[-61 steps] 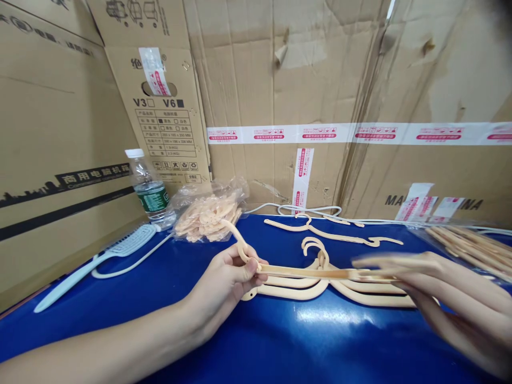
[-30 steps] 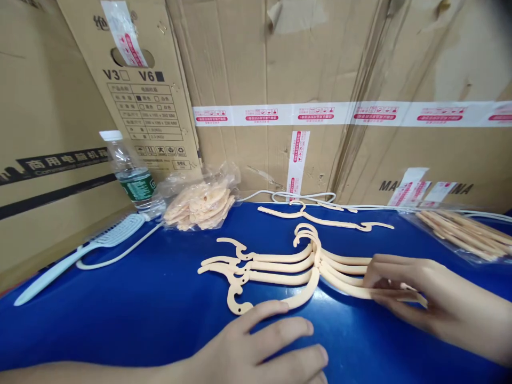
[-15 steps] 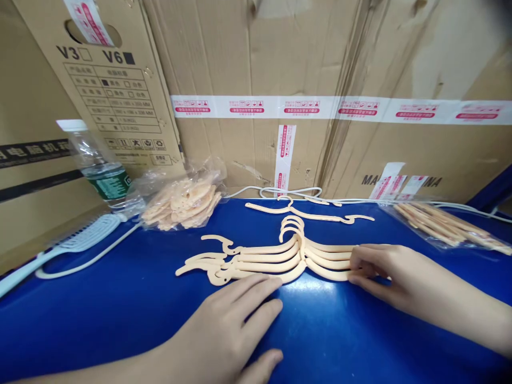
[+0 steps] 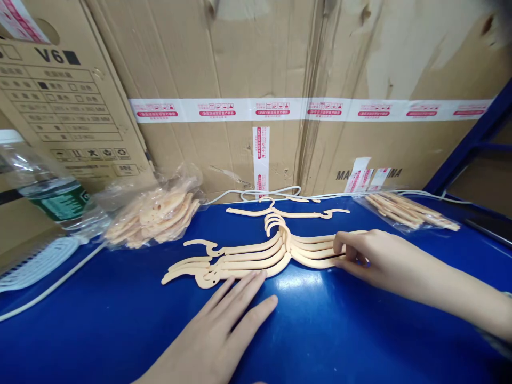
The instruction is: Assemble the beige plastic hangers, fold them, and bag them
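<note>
Several beige plastic hangers [image 4: 256, 255] lie overlapped in a fan on the blue table [image 4: 340, 330]. My left hand [image 4: 224, 325] lies flat and open on the table, its fingertips touching the near edge of the fan. My right hand [image 4: 360, 256] rests on the right arms of the hangers, fingers curled over their ends. One more hanger [image 4: 288, 212] lies apart, farther back.
A clear bag of beige round pieces [image 4: 154, 213] sits at the back left beside a water bottle [image 4: 48, 186] and a pale comb [image 4: 32, 261]. A bag of beige sticks [image 4: 404, 210] lies back right. Cardboard boxes [image 4: 280, 80] wall the back; a white cable [image 4: 272, 193] runs along them.
The hanger I held two seconds ago now lies on the pile. My left hand has let go and flattened against the near edge. The view has swung right.
</note>
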Motion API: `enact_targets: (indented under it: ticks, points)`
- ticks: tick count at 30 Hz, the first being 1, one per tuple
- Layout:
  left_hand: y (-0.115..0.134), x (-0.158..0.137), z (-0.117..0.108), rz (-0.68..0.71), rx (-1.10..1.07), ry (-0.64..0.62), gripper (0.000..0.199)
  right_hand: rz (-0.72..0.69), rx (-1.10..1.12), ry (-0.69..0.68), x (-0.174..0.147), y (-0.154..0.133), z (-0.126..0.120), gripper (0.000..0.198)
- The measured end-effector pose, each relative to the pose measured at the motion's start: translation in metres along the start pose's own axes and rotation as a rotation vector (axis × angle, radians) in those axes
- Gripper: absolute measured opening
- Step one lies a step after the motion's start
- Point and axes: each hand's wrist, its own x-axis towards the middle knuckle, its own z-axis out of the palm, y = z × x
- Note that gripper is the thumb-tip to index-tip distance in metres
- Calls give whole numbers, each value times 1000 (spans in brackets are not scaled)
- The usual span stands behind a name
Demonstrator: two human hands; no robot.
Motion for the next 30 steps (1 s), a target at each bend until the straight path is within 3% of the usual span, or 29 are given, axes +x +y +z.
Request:
enact_targets:
  ticks: [6, 10, 23, 30]
  points:
    - [1, 0, 3, 7, 8, 10, 62, -37, 125, 70, -1, 6, -11, 18]
    - [0, -2, 7, 61, -8, 10, 58, -71, 380, 37, 4, 10, -17, 16]
    - [-4, -2, 16, 128, 26, 84, 37, 132, 961, 67, 12, 16, -21, 38]
    - [-6, -4, 18, 131, 27, 78, 39, 206, 1008, 151, 18, 17, -19, 42]
